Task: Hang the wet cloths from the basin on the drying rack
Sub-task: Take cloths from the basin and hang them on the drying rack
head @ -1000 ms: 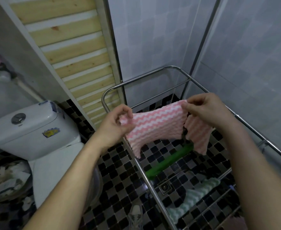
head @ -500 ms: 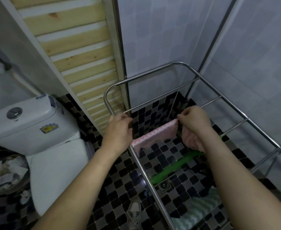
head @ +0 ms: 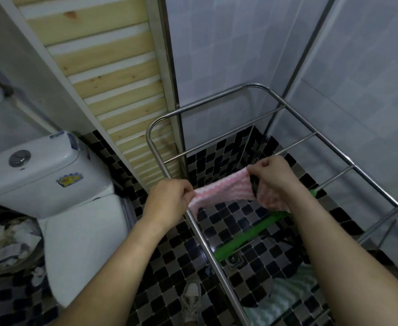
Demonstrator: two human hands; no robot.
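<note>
A pink and white wavy-striped cloth (head: 226,191) stretches between my two hands over the steel drying rack (head: 155,128). My left hand (head: 169,198) pinches its left corner right at the rack's near side rail. My right hand (head: 273,175) pinches the right corner, and a loose fold hangs down below it. The cloth lies about level with a cross rail, which it hides. A pale green striped cloth (head: 285,295) hangs on a lower rail at the bottom right. The basin is out of view.
A white toilet (head: 52,184) stands to the left of the rack, with a waste bin (head: 9,243) beside it. A green bar (head: 247,236) lies under the rack above a floor drain (head: 234,260). Tiled walls close in behind and to the right. My shoe (head: 191,300) shows below.
Both hands have lowered the pink cloth from chest height down to the rack's rails. The cloth now lies flatter and more stretched out, and the camera has tilted further down.
</note>
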